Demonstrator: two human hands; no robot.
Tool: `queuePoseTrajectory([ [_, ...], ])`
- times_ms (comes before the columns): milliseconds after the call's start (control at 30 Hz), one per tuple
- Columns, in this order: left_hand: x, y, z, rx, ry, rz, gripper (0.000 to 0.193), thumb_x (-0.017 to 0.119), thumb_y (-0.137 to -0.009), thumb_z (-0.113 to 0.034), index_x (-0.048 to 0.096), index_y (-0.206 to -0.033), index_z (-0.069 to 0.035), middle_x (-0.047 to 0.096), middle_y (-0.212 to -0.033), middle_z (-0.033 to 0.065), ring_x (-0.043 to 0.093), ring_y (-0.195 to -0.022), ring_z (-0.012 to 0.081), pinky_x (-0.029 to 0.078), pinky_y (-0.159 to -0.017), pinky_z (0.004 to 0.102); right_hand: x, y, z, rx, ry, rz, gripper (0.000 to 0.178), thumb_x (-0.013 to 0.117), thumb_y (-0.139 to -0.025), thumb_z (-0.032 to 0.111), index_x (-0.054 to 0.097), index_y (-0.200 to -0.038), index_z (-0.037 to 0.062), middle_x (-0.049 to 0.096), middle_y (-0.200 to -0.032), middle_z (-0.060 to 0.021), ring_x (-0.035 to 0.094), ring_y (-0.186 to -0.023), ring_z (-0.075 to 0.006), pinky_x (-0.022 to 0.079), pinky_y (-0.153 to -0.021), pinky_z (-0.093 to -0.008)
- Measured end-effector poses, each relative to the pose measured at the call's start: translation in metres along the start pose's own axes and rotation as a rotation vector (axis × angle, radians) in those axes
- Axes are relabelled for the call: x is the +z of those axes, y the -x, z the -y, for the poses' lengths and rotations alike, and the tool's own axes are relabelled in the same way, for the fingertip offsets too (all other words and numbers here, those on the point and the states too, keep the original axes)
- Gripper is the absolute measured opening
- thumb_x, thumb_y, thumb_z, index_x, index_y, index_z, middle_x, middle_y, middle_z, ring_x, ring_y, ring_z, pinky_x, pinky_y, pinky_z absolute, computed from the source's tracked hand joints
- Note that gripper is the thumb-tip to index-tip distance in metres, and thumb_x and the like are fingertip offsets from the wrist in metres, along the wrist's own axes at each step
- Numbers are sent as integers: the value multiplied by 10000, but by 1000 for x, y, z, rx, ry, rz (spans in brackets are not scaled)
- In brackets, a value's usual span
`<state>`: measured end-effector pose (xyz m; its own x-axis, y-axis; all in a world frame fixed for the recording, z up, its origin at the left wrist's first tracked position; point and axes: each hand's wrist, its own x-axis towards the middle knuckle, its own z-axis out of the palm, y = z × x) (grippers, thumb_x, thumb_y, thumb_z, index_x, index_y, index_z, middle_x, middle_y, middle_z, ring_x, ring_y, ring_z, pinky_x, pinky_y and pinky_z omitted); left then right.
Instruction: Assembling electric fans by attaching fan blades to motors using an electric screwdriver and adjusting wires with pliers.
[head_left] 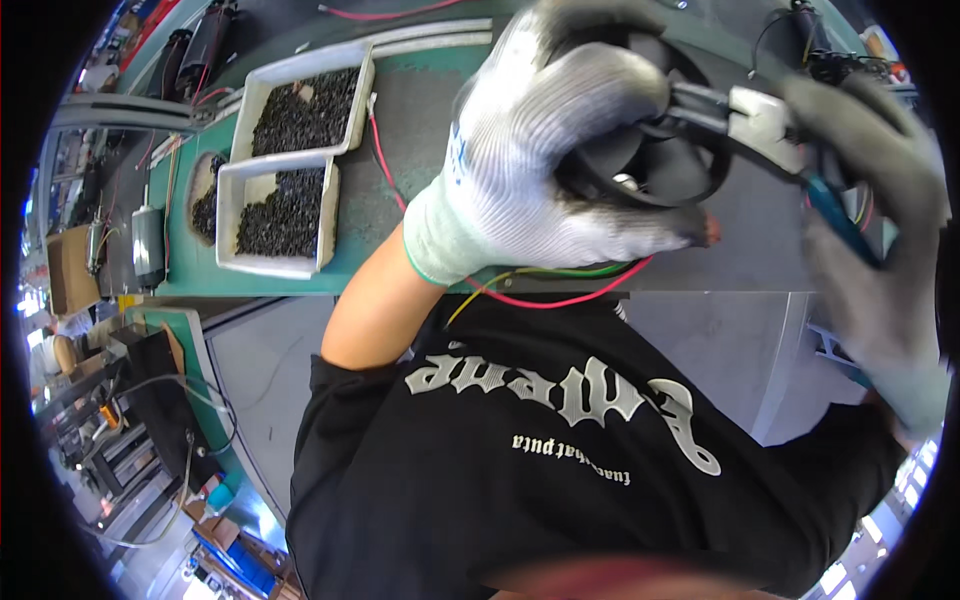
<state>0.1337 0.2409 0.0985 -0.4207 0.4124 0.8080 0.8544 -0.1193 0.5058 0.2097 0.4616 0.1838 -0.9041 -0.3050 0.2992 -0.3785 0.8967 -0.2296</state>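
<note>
1. Here's my gloved left hand [545, 140], wrapped around the black round housing [690, 172], which sits above the workbench [425, 110].
2. My right hand [885, 200], blurred, grasps teal-handled pliers [760, 122], tips at the housing; whether they pinch anything, I can't tell.
3. Red, yellow and green wires [560, 303] run below my left hand.
4. Off left, two white trays [268, 264] hold small black pieces [283, 222].
</note>
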Motion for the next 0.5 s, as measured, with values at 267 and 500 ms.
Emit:
queuePoseTrajectory([
  [267, -7, 13, 13, -11, 102, -23, 788, 979, -362, -328, 586, -947, 25, 657, -985, 228, 643, -894, 236, 504, -816, 308, 96, -25, -125, -137, 19, -320, 438, 714, -812, 228, 617, -1189, 28, 636, -1101, -191, 616, -1044, -286, 483, -898, -354],
  [500, 6, 8, 27, 25, 393, -88, 872, 963, -419, -334, 546, -1085, 45, 603, -1127, 273, 626, -993, 249, 507, -844, 338, 170, 39, -108, 272, -147, -301, 592, 712, -763, 306, 545, -1283, 78, 520, -1260, -252, 501, -1194, -390, 432, -987, -448],
])
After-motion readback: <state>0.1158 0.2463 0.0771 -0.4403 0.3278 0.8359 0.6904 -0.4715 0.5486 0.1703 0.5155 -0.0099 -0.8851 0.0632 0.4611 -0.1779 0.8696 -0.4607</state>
